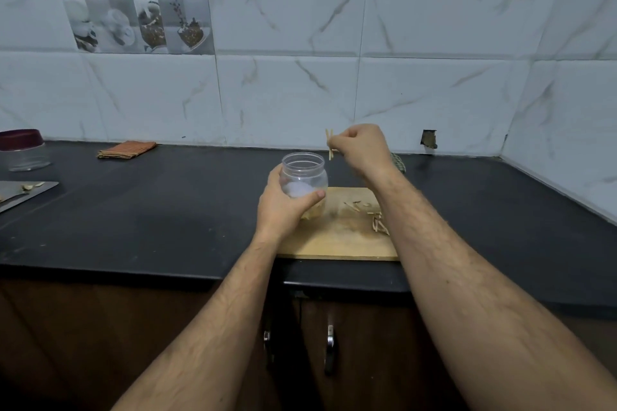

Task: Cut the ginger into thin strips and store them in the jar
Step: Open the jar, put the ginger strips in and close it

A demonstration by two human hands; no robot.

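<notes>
Head view: the left hand (280,207) curls round the clear open jar (303,180), held at the cutting board's (337,240) left end on the dark bench (150,210). The right hand (359,147) pinches a few ginger strips (330,143) just above the jar's mouth — more strips (379,222) lie on the board.
</notes>
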